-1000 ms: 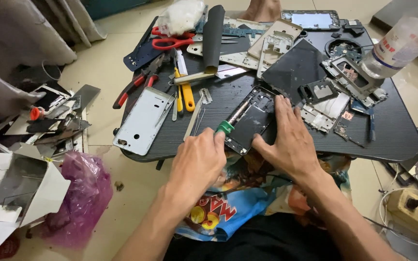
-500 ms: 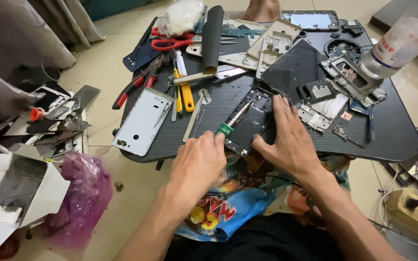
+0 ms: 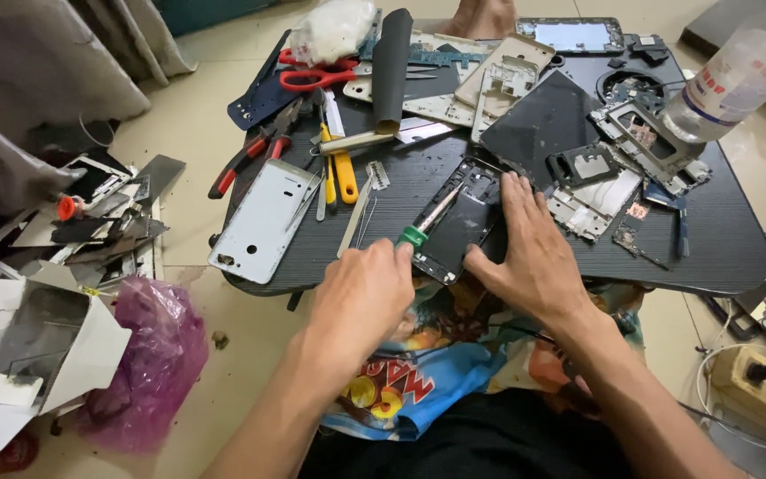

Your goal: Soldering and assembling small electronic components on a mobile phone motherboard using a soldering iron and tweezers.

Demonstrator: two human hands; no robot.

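Watching through the head camera. The opened phone (image 3: 456, 222) lies face-down near the front edge of the dark tray table (image 3: 720, 253), back cover already off: a silver back plate (image 3: 263, 222) sits well apart to its left, so I judge the shell removal done. The inner frame and board look seated in the body, so the screws and innards are, by my reading, yet to come out (fine detail is too small to tell).

Left hand (image 3: 361, 302): curled fist, knuckles up, closed around the green-capped screwdriver (image 3: 427, 222), whose shaft angles up and to the right onto the phone's inside. Tip contact point is hidden by glare.

Right hand (image 3: 534, 253): flat, fingers spread and pressed down along the phone's right edge, palm resting on the table rim; it pins the phone and grasps nothing.

Around them: tweezers (image 3: 358, 213) just left of the driver, a yellow-handled tool (image 3: 340, 168), red scissors (image 3: 316, 78), red-handled pliers (image 3: 241, 164), loose frames and boards (image 3: 596, 191) to the right, a clear bottle (image 3: 738, 75) at the far corner.
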